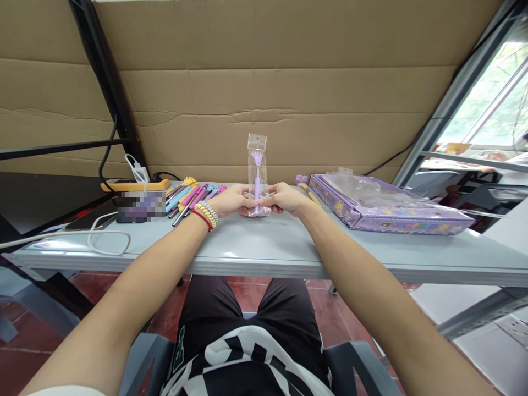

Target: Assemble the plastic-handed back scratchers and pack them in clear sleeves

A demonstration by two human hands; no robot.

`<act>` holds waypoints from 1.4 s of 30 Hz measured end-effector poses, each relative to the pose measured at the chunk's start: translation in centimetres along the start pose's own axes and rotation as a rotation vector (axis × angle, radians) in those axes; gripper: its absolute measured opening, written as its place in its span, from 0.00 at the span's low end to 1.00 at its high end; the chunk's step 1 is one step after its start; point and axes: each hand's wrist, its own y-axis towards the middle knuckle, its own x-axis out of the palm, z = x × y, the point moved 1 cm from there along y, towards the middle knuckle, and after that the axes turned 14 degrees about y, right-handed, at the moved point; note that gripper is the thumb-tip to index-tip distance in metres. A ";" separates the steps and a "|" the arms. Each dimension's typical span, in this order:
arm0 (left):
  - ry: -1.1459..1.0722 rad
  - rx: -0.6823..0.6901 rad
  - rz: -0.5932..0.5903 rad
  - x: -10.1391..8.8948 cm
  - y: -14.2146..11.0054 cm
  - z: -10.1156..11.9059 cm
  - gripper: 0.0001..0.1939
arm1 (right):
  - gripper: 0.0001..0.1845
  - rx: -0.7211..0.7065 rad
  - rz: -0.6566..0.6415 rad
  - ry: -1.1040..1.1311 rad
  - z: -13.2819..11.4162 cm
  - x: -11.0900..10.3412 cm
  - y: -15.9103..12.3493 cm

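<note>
Between both hands a clear plastic bag [251,171] stands upright over the table, its hang-hole header at the top. Inside it is a purple stick-like item [257,179] with a hand-shaped end pointing up; it looks like a small back scratcher or a novelty pen. My left hand [231,201] pinches the bag's lower left edge, with a bead bracelet and a red cord on the wrist. From the other side my right hand [286,198] pinches the lower right edge. Left of my left hand lies a pile of similar colourful sticks [193,195] with hand-shaped ends.
A purple patterned box [408,223] with clear plastic bags [371,190] on it lies at the right. Left are a yellow power strip [119,186], a white cable [109,252] and a dark phone-like slab [88,217]. Cardboard [289,91] walls the back.
</note>
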 end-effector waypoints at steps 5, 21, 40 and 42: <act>0.005 -0.049 0.008 0.0 0.0 -0.1 0.25 | 0.12 -0.020 -0.015 -0.023 0.0 0.0 0.0; -0.024 -0.139 0.079 -0.1 -0.1 0.2 0.09 | 0.18 -0.227 -0.222 -0.162 0.0 0.6 -0.3; -0.009 -0.286 -0.009 0.5 0.3 -0.2 0.16 | 0.26 -0.118 0.006 -0.601 0.0 1.2 -0.7; 0.002 -0.255 0.011 0.5 0.3 -0.2 0.16 | 0.23 -0.158 -0.062 -0.530 -0.1 1.4 -0.7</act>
